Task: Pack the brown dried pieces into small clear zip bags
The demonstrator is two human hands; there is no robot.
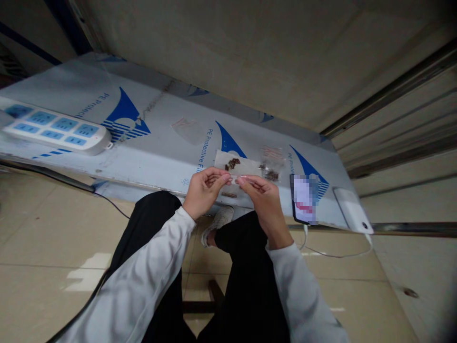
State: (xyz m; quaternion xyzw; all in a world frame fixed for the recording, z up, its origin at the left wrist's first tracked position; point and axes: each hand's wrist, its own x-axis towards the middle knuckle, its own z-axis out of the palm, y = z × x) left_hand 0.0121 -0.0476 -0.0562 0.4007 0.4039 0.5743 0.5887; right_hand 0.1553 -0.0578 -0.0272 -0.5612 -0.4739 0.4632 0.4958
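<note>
left hand + right hand | fingers pinching small clear bag between them, long axis left-right | just before phone, over bench edge

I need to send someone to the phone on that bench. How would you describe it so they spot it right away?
Start at the long bench covered in blue-and-white protective film and go to its right end, just right of the person's right hand. The phone lies flat there at the near edge, screen lit. Unlike the plain white power bank beside it, it is dark-framed.
</note>
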